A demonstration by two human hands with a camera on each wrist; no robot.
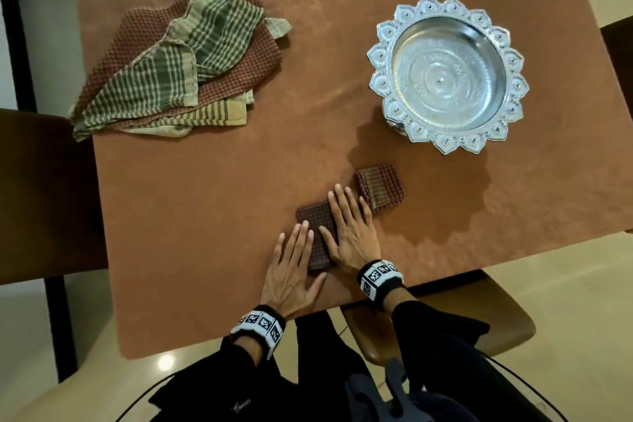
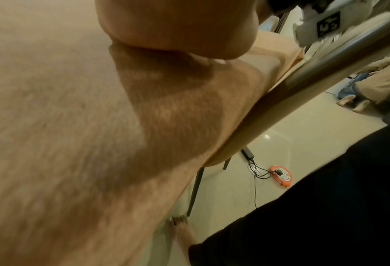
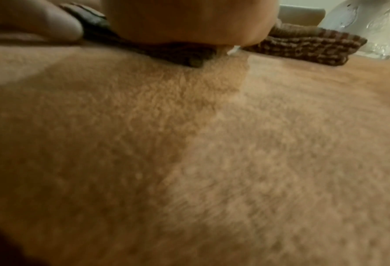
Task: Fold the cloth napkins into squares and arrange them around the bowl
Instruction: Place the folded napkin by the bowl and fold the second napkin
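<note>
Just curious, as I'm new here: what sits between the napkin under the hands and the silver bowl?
In the head view, one folded checked napkin lies between the dark napkin and the bowl; otherwise bare brown tabletop.

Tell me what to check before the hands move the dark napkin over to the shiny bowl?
1. Both hands flat on the dark napkin: ok, left hand and right hand press it with straight fingers.
2. Napkin folded square: cannot tell, hands cover much of it.
3. Space near the bowl: ok, bare table shows around it.
4. First folded napkin already placed: ok, below the bowl.
5. More to fold: ok, unfolded pile waits at the far left.
</note>
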